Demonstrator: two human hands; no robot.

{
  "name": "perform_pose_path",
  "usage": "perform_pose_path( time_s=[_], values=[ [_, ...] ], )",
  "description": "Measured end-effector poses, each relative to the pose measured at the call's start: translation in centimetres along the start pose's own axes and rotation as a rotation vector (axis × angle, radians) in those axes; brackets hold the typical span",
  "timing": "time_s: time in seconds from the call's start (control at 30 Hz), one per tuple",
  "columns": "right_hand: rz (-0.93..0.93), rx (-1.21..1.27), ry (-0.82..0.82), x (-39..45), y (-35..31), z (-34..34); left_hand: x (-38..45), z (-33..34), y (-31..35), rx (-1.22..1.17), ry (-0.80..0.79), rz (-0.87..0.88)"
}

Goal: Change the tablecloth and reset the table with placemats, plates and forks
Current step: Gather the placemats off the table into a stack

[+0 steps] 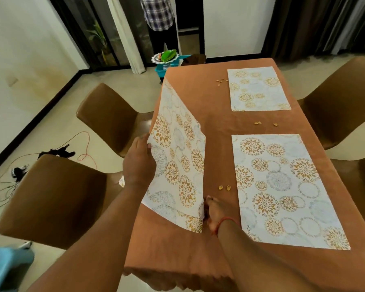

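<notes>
I am gripping the lifted placemats (177, 157) at their left edge with my left hand (138, 163), arm stretched forward. My right hand (216, 213) is pinching their near corner against the tablecloth (217, 123).

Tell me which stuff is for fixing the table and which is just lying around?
For the job: lifted placemats, near placemat, far placemat, orange tablecloth, left hand, right hand.
Lying about: nut shells, floor cables, green plate.

Four brown chairs (55, 199), scattered nutshells (224, 187), floor cables (80, 144), blue bin (167, 67).
</notes>
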State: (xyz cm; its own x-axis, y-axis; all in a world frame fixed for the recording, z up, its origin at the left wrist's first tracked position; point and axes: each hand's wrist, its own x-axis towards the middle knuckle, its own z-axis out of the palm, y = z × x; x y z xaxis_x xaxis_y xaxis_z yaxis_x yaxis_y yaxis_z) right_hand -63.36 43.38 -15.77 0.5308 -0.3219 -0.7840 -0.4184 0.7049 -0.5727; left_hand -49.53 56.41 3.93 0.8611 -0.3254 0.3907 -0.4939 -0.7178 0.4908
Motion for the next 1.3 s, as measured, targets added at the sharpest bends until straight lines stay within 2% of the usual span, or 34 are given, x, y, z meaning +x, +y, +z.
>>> perform_pose_path(
  time_s=[0.27, 0.4, 0.67, 1.03, 1.3],
  values=[
    [0.083, 0.062, -0.095, 1.5, -0.1, 1.4, 0.4, -1.1, -0.2, 0.002, 0.053, -0.048],
    [0.042, 0.127, -0.103, 2.1, 0.3, 1.7, 0.5, -1.2, -1.2, 0.057, 0.024, -0.018],
    [0.05, 0.221, 0.019, 2.5, 1.1, 1.2, -0.8, -0.9, -2.5, 0.087, -0.022, -0.131],
    [0.001, 0.392, -0.076, 1.1, 2.1, 1.9, 1.4, -1.2, 0.0, 0.032, 0.008, 0.184],
    [-0.136, 0.542, 0.019, 0.6, 3.5, 1.6, 1.2, -1.3, 0.8, 0.009, -0.004, 0.311]
  ],
)
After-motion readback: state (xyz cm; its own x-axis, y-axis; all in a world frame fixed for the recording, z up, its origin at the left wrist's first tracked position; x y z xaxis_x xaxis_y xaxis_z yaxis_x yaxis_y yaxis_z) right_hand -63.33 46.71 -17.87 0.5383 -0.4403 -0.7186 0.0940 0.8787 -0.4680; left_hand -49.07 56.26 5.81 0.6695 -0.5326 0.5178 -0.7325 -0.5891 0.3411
